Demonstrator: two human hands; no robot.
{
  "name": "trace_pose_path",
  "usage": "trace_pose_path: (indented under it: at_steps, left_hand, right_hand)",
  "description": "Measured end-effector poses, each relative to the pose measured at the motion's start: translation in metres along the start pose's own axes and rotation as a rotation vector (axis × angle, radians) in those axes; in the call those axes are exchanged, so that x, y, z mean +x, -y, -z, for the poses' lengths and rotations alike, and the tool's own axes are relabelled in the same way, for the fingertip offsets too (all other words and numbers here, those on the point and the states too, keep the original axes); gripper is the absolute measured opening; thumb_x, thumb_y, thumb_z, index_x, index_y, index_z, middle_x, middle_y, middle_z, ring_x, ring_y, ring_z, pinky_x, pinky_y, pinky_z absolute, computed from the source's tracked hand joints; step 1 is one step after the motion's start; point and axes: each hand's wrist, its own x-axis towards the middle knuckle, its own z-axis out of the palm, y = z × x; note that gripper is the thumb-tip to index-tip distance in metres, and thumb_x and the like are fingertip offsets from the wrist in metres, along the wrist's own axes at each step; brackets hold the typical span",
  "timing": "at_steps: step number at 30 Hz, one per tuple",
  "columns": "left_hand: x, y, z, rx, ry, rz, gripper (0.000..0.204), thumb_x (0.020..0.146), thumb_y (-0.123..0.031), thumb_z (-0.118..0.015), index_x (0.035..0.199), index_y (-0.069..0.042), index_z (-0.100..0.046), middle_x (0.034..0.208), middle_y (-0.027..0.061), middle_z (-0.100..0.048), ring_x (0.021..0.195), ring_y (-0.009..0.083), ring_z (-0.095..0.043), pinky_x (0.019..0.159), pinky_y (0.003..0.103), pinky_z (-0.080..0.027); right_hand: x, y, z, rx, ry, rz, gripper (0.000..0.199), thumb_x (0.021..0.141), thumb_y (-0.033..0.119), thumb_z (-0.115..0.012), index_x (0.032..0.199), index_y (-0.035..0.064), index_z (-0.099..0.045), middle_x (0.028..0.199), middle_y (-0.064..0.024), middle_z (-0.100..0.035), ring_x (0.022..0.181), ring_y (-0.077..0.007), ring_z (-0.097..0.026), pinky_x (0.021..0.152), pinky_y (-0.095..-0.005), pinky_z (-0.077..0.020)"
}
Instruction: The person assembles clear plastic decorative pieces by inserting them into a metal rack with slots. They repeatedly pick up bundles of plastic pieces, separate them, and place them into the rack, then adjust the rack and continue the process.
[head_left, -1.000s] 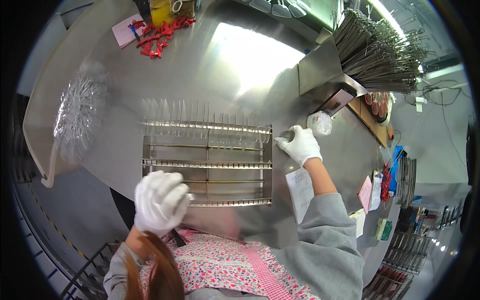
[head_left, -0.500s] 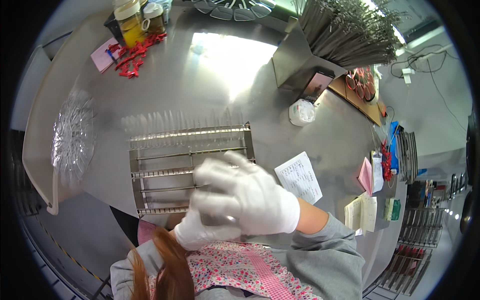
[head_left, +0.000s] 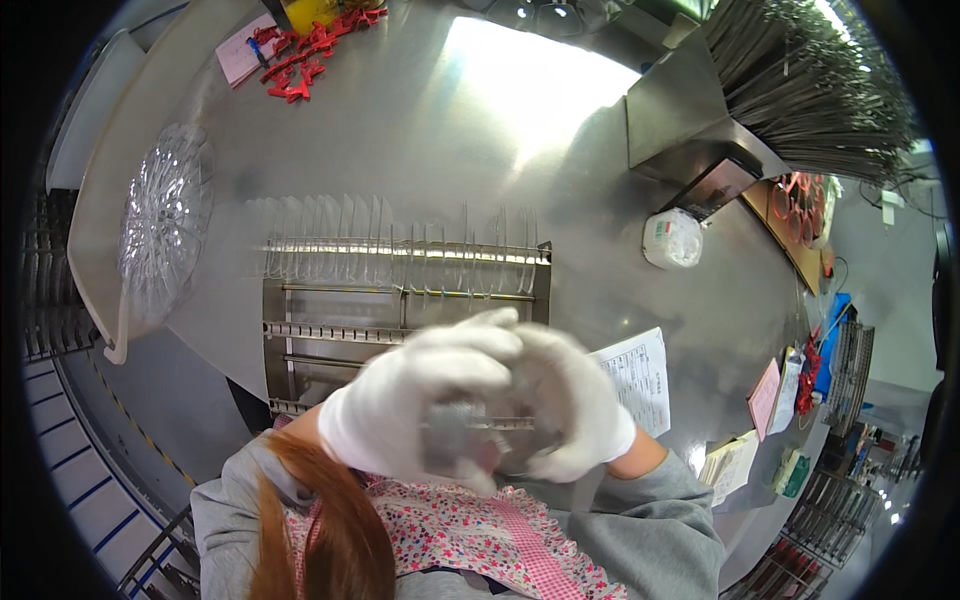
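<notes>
The left hand (head_left: 415,395) and right hand (head_left: 570,400), both gloved in white, are meeting close to the person's chest, each grip curling around a blurred, clear thing (head_left: 470,440) held between them; what it is cannot be told. Beyond them a metal rack (head_left: 400,300) is standing on the steel desk (head_left: 500,130), with a paper sheet (head_left: 640,375) lying just beside it and a clear ribbed tray (head_left: 160,225) sitting farther left.

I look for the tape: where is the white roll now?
In the head view, the white roll lies on the steel table, right of the metal rack.
</notes>
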Motion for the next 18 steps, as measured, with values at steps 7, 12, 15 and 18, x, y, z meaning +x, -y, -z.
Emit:
trace_pose_path:
  at_steps: [7,12,15,18]
  left_hand:
    - [0.014,-0.022,0.038,0.934,0.176,0.058,0.034,0.062,-0.012,-0.081,0.081,-0.004,-0.053,0.107,0.0171,-0.058,0.111,0.0437,-0.061,0.097,0.053,-0.052]
    - [-0.024,-0.013,0.041,1.234,0.431,0.169,0.028,0.082,-0.024,-0.073,0.097,-0.006,-0.057,0.144,0.0201,-0.055,0.142,0.039,-0.047,0.118,0.053,-0.038]
    - [-0.031,-0.01,0.039,1.21,0.388,0.218,0.03,0.083,-0.026,-0.073,0.1,-0.007,-0.058,0.149,0.0186,-0.053,0.145,0.0369,-0.045,0.121,0.054,-0.033]
    - [-0.018,-0.013,0.036,1.156,0.328,0.21,0.028,0.072,-0.012,-0.071,0.098,-0.008,-0.06,0.145,0.0162,-0.058,0.145,0.0369,-0.044,0.124,0.052,-0.027]
  right_hand:
    - [0.041,-0.024,0.06,-0.254,-0.492,0.284,0.064,0.074,0.003,-0.081,0.131,0.0116,-0.053,0.127,-0.0166,-0.063,0.123,-0.0364,-0.06,0.102,-0.0484,-0.0538]
    - [0.052,-0.017,0.07,-0.962,-0.192,0.172,0.029,0.073,-0.002,-0.073,0.098,0.0101,-0.069,0.1,-0.0106,-0.072,0.121,-0.0358,-0.062,0.103,-0.0426,-0.054]
    - [0.052,-0.006,0.07,-1.224,-0.033,0.198,0.03,0.073,-0.001,-0.074,0.099,0.0113,-0.07,0.102,-0.0107,-0.071,0.115,-0.0343,-0.067,0.099,-0.0421,-0.0568]
    - [0.047,0.002,0.073,-1.18,-0.055,0.162,0.032,0.072,-0.004,-0.075,0.1,0.0104,-0.07,0.106,-0.0117,-0.071,0.116,-0.035,-0.067,0.098,-0.0414,-0.0582]
